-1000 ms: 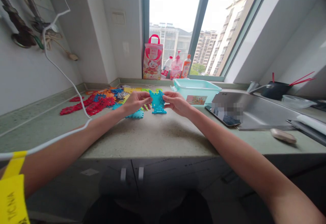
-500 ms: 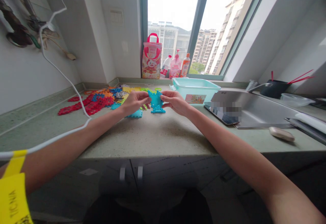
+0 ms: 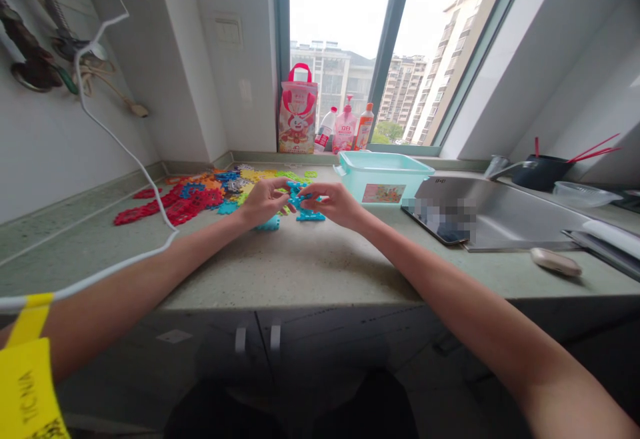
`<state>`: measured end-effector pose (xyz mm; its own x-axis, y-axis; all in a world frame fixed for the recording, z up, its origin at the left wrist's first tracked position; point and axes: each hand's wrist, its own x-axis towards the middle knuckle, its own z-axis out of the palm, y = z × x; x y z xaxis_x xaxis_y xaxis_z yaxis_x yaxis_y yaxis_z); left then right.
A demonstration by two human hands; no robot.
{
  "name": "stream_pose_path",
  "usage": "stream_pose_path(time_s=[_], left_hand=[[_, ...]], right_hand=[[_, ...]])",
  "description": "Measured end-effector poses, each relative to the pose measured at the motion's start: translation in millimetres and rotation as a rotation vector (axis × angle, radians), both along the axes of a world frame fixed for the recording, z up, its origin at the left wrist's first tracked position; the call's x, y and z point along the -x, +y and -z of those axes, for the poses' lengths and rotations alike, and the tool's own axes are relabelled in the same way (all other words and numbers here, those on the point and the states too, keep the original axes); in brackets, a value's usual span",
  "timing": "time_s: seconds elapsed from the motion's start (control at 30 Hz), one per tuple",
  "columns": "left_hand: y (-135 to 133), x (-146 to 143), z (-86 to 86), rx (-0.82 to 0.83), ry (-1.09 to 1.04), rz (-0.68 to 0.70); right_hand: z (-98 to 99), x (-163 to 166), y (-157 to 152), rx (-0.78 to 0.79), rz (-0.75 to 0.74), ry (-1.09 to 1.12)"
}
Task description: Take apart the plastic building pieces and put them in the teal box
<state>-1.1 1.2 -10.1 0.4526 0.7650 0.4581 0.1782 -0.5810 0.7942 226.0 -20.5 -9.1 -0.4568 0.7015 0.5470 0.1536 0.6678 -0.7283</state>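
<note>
Between both hands, over the counter, are light-blue notched interlocking plastic tiles (image 3: 297,189). My left hand (image 3: 265,200) pinches them from the left, thumb and fingers closed at the tile's edge. From the right, my right hand (image 3: 334,203) grips the same tiles, its fingers covering much of their face. A lower blue toothed tile (image 3: 311,216) shows just beneath the right fingers; whether it is joined to the others I cannot tell. Another blue tile (image 3: 270,224) lies on the counter below my left hand.
A loose pile of red tiles (image 3: 193,204) and other colours spreads behind and left. A turquoise tub (image 3: 385,172) stands right of the hands, beside the sink (image 3: 505,216). A phone (image 3: 440,226) lies at the sink's edge. A white cable (image 3: 127,149) hangs across the left side.
My right hand has moved slightly left and its fingers now reach over the tile's face. The held blue tile has turned, showing less of its flat side.
</note>
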Motion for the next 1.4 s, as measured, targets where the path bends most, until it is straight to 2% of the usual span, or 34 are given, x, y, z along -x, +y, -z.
stream_pose_path(time_s=[0.1, 0.2, 0.33, 0.47, 0.57, 0.83, 1.2, 1.3, 1.4], left_hand=[[5.0, 7.8, -1.6, -0.053, 0.002, 0.000], [6.6, 14.7, -4.3, -0.173, 0.181, 0.000], [3.8, 16.8, -7.5, -0.324, 0.421, 0.078], [3.8, 17.0, -7.1, -0.389, 0.511, 0.176], [8.3, 18.8, -4.8, -0.378, 0.542, 0.215], [11.8, 20.2, -4.6, -0.227, 0.578, 0.181], [10.6, 18.1, -3.7, -0.265, 0.614, 0.181], [8.2, 17.6, -5.6, -0.307, 0.634, 0.167], [10.0, 23.1, -11.3, -0.331, 0.635, 0.127]], right_hand=[[-4.7, -2.4, -6.2, -0.102, 0.061, -0.121], [-9.9, -6.0, -11.7, -0.170, 0.078, -0.234], [-11.6, -2.2, -19.9, -0.266, 0.048, -0.421], [-5.8, 9.1, -26.5, -0.308, -0.048, -0.565], [-0.7, 14.6, -26.5, -0.312, -0.076, -0.613], [4.2, 12.7, -19.2, -0.245, -0.085, -0.648], [3.3, 14.0, -21.6, -0.314, -0.073, -0.672], [1.8, 9.8, -19.9, -0.281, -0.092, -0.578], [-3.5, -1.1, -13.6, -0.233, 0.013, -0.372]])
